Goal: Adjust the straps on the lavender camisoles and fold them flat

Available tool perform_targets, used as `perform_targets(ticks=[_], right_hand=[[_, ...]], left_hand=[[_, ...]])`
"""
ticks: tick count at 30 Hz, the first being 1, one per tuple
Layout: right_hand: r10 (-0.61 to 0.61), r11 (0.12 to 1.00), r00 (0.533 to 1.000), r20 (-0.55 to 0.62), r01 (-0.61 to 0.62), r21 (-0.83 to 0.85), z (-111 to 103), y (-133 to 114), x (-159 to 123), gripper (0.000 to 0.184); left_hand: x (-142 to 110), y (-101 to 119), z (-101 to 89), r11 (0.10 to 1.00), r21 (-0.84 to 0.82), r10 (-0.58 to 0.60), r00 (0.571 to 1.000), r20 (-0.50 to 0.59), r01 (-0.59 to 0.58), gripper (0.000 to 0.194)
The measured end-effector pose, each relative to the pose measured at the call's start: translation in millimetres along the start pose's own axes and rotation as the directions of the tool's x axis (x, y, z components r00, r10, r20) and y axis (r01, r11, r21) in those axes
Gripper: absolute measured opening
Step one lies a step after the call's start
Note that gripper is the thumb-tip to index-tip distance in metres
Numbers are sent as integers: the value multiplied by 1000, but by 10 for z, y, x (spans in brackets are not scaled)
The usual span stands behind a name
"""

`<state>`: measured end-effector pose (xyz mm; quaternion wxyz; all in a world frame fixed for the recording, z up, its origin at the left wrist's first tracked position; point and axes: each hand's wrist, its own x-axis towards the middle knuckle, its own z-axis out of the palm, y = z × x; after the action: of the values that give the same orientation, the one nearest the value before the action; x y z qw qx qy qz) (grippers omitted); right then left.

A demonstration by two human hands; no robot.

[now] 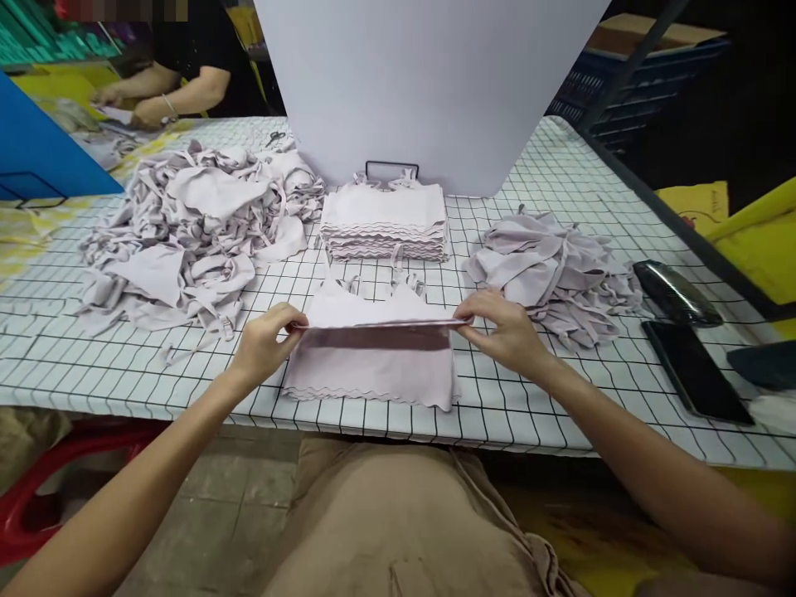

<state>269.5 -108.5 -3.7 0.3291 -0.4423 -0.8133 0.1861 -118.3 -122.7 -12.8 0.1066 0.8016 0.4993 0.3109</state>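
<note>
Between my two hands a pale pink camisole (373, 313) is stretched level, its thin straps pointing away from me. My left hand (266, 342) pinches its left corner, and my right hand (502, 330) pinches the right corner. Beneath it lie more camisoles (373, 369) of the same cloth, laid flat with wavy hems towards me. Just beyond stands a neat stack of folded camisoles (382, 220). A large crumpled heap of garments (199, 215) lies to the left, and a smaller loose pile (547, 265) is near my right hand.
A white board (423, 91) stands behind the stack; a blue board (50, 141) is at far left. On the checked tablecloth (516, 414) lie a phone (696, 369), a dark glossy object (677, 292) and small scissors (275, 139). Another person's hands (133, 108) work at upper left.
</note>
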Motion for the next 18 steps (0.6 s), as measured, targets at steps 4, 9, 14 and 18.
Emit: perform_targets(ticks=[4, 9, 14, 18], right_hand=[[-115, 988, 988, 99, 124, -87, 43, -194, -418, 20], [-151, 953, 942, 301, 219, -207, 303, -306, -703, 65], [-62, 907, 899, 433, 232, -351, 518, -241, -847, 94], [-53, 915, 908, 417, 211, -343, 389, -112, -810, 84]], left_hand=[[-330, 61, -105, 999, 0, 39, 996, 83, -39, 17], [-490, 157, 29, 994, 65, 79, 987, 142, -89, 32], [-605, 363, 390, 976, 182, 58, 954, 294, -116, 48], [-580, 264, 367, 997, 62, 27, 968, 251, -44, 39]])
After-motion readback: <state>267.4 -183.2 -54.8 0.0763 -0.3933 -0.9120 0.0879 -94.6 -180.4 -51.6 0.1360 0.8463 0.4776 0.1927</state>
